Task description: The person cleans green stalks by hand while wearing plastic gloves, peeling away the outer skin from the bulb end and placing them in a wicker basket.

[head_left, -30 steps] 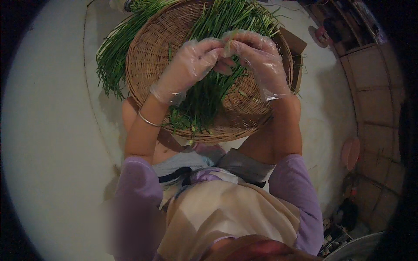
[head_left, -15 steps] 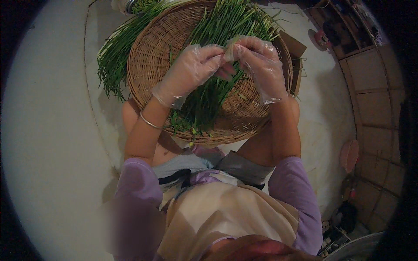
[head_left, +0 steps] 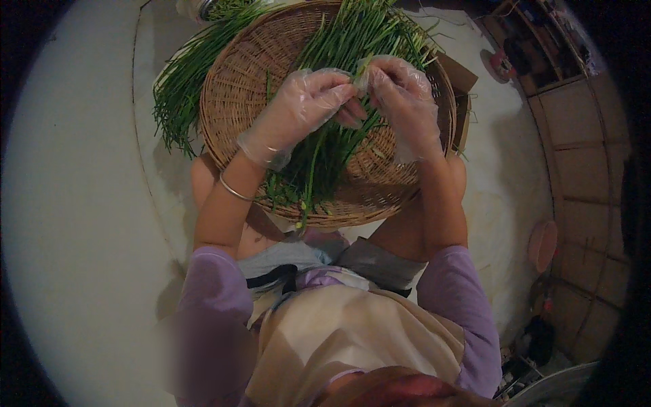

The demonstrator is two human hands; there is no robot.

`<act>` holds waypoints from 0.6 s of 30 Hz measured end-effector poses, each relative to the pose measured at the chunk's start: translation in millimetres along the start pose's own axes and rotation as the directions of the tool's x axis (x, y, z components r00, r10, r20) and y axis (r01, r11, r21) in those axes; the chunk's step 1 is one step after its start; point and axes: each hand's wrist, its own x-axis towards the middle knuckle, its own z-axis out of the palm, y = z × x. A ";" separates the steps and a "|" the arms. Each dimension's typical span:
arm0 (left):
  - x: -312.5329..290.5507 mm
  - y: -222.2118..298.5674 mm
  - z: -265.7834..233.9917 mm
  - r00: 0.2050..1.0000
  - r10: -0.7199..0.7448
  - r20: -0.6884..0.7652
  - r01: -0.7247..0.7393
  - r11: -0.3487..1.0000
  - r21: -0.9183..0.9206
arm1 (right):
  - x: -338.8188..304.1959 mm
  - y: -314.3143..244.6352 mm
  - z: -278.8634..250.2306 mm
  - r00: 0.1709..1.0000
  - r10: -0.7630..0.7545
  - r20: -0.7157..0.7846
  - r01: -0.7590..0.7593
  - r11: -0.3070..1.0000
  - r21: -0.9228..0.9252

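Observation:
Both hands wear clear plastic gloves and meet over a round wicker basket (head_left: 237, 88) resting on my lap. My left hand (head_left: 308, 102) is closed in a pinch, thumb against index finger; what lies between the fingertips is too small to make out. Close beside it, my right hand (head_left: 403, 91) is also closed, and a pale green bit of a chive stalk shows at its fingertips. Beneath the hands, long green chives (head_left: 325, 152) lie across the basket, spreading from its far right side toward me. Their near ends are partly hidden by the left glove.
Another heap of long chives (head_left: 180, 98) lies outside the basket, to its left. A cardboard box (head_left: 458, 74) stands behind the basket's right rim. Farther right are a shelf (head_left: 536, 41), a tiled wall surface (head_left: 583, 163) and a pink basin (head_left: 542, 245).
My right hand has moved slightly apart from the left, and a little more green shows at its fingertips. The left hand stays almost in place.

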 end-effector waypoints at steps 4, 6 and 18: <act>-0.4 0.7 1.9 1.000 -0.014 -0.027 0.014 1.000 0.006 | -1.1 -0.6 2.0 0.995 -0.040 -0.088 0.040 0.999 -0.008; -0.4 -1.1 1.8 0.999 -0.020 -0.033 0.020 1.000 -0.016 | -2.1 -4.8 0.9 0.993 -0.043 -0.110 0.046 0.999 0.023; -2.3 -2.9 1.1 0.998 -0.060 -0.015 0.056 0.982 -0.181 | 16.3 19.7 -122.1 0.844 -0.302 -0.443 -0.079 0.748 -0.659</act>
